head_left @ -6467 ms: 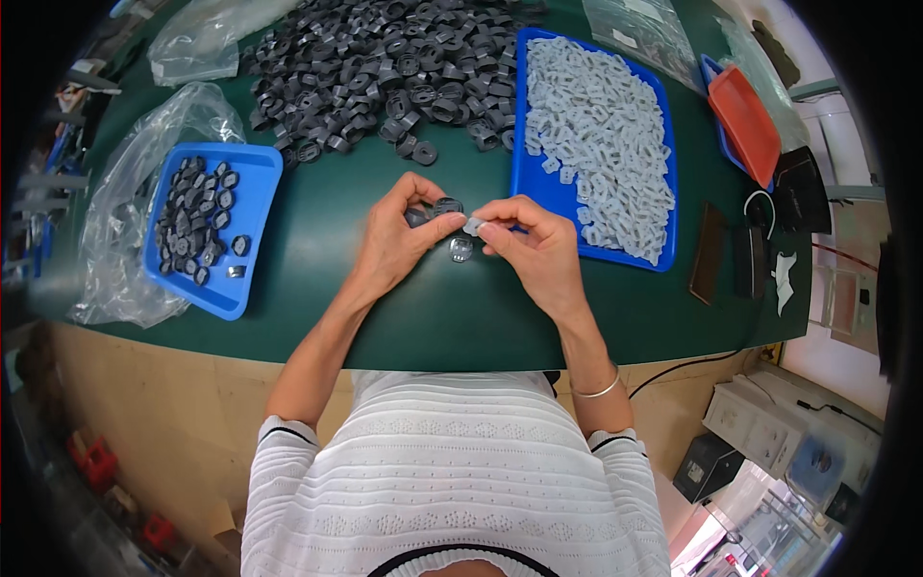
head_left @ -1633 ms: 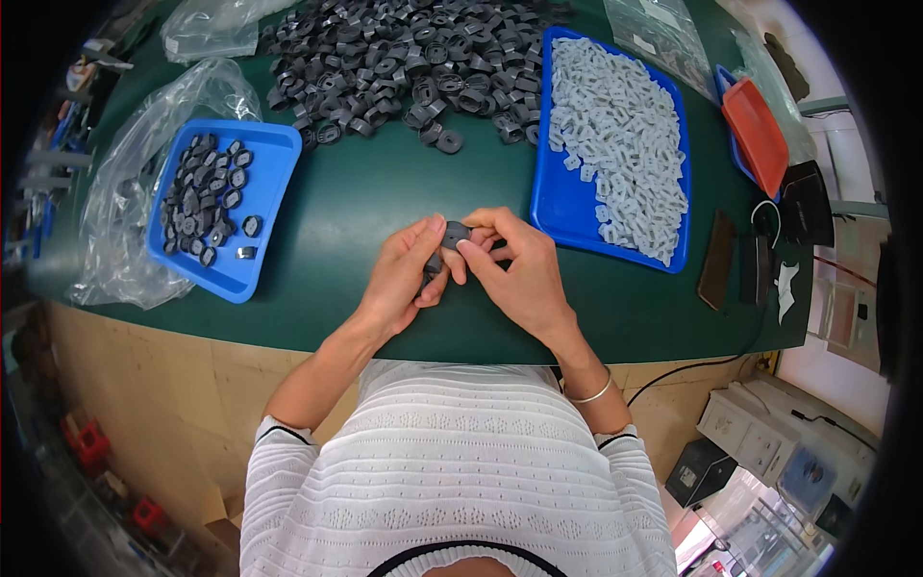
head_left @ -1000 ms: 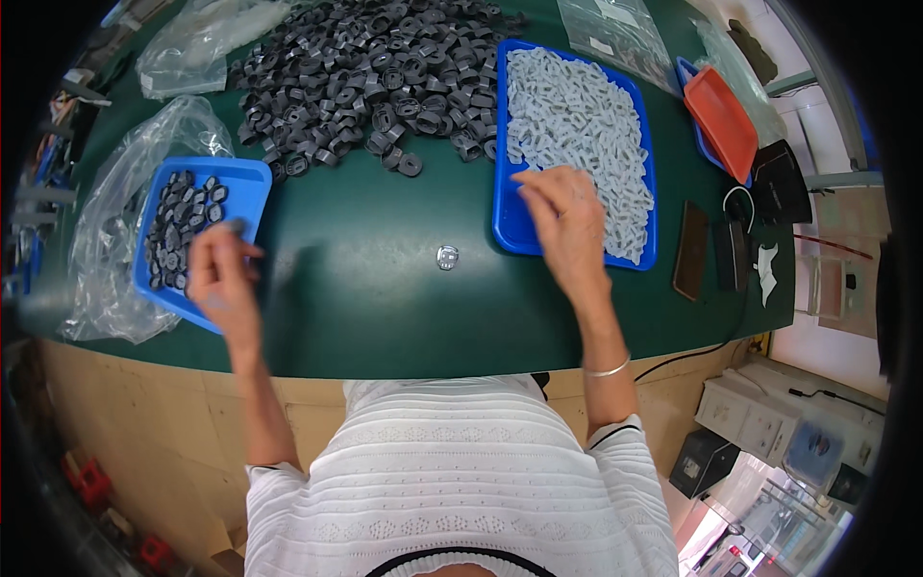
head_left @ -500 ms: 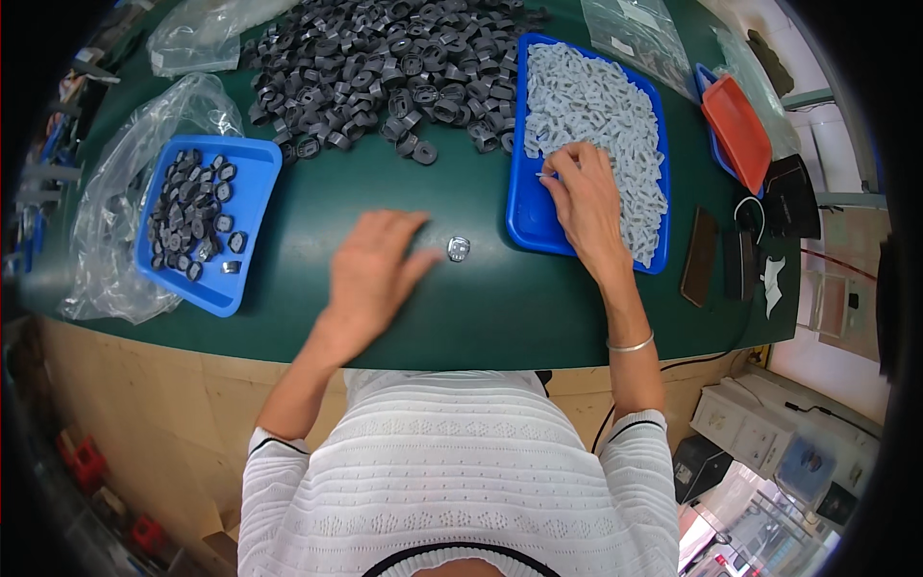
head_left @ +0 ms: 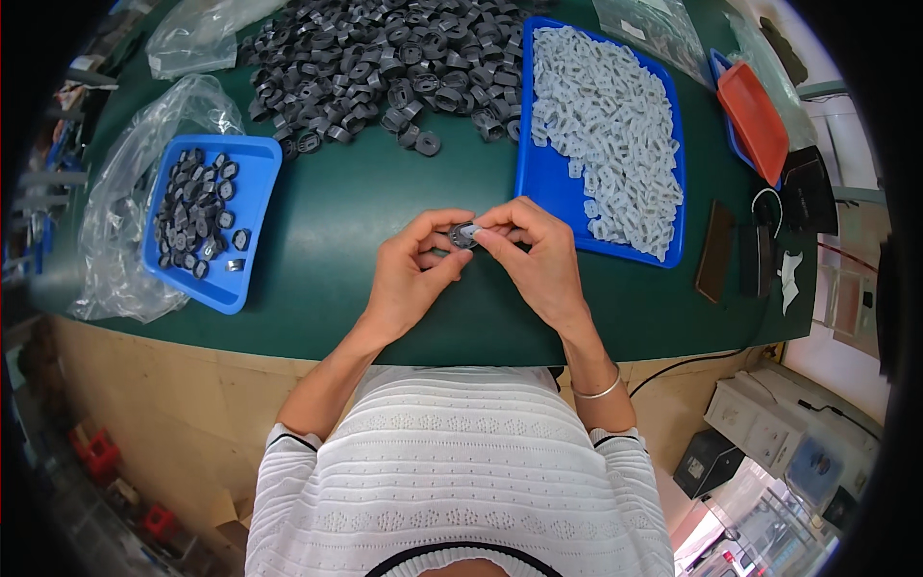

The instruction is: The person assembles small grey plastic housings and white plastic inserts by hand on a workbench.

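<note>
Between my hands, above the near middle of the green table, is a small round dark grey plastic part (head_left: 461, 237). My left hand (head_left: 415, 269) is closed on its left side, pinching it with thumb and fingers. My right hand (head_left: 535, 258) pinches a small pale grey-white plastic piece (head_left: 470, 231) against the face of the round part; the fingertips partly hide both. To the right, a blue tray (head_left: 598, 246) holds a heap of the same pale pieces (head_left: 615, 125). At the left, a smaller blue tray (head_left: 261, 188) contains several dark round parts (head_left: 195, 216).
A large pile of dark grey round parts (head_left: 385, 67) covers the far middle of the green table (head_left: 336, 192). Clear plastic bags (head_left: 115, 221) lie at the left and far edges. On the right are a red tray (head_left: 755, 125), a brown flat object (head_left: 714, 252) and a black box (head_left: 756, 260).
My right hand has come from the pale pieces' tray to the middle with one piece. My left hand has picked up the round part from the table. The view has shifted slightly.
</note>
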The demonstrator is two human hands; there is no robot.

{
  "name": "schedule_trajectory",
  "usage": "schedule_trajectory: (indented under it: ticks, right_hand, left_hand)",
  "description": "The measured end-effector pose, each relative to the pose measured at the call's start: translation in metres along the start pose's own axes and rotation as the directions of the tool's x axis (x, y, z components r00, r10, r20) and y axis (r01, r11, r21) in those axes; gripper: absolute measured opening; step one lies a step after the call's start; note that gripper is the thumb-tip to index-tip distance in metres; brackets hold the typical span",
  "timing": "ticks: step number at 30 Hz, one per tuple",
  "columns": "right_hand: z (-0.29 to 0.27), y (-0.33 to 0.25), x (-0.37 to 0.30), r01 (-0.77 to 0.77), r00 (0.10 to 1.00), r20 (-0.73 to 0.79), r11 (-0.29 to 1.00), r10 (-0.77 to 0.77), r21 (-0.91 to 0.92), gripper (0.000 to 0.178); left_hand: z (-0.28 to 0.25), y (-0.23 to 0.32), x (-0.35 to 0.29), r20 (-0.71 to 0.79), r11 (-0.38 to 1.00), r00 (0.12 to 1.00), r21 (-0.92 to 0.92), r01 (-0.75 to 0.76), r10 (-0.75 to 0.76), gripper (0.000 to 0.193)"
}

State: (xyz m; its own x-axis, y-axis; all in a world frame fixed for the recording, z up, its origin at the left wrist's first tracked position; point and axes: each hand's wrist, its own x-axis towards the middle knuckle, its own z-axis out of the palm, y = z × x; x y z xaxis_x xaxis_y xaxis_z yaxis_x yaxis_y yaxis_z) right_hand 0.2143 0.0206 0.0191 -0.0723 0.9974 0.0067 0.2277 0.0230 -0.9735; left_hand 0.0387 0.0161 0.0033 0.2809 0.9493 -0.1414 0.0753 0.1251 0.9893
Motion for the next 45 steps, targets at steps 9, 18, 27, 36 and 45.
schedule_trajectory:
  ticks: [9,18,27,36,45]
  right_hand:
    - [0.010,-0.010,-0.004,-0.057,0.995,-0.076,0.998,0.060,0.039,0.008]
    - [0.013,-0.006,-0.004,0.032,0.996,-0.075,0.998,-0.037,-0.057,0.009]
    - [0.023,-0.002,-0.006,-0.004,0.987,-0.158,0.985,0.032,0.174,0.008]
    - [0.016,0.003,-0.007,-0.140,0.986,-0.056,0.968,0.155,0.211,0.009]
    - [0.015,0.011,-0.003,-0.203,0.979,0.029,0.930,0.204,0.307,0.015]
  left_hand:
    - [-0.004,-0.004,0.000,0.040,0.922,0.985,-0.350,0.169,-0.165,0.037]
    - [0.002,-0.006,-0.003,-0.036,0.930,0.994,-0.357,0.084,-0.103,0.038]
    - [0.006,-0.004,-0.004,-0.077,0.924,0.996,-0.382,0.006,-0.039,0.038]
    - [0.007,-0.003,-0.004,-0.097,0.945,0.994,-0.328,0.012,-0.046,0.038]
    - [0.009,-0.002,-0.007,-0.119,0.971,0.993,-0.234,-0.046,0.019,0.036]
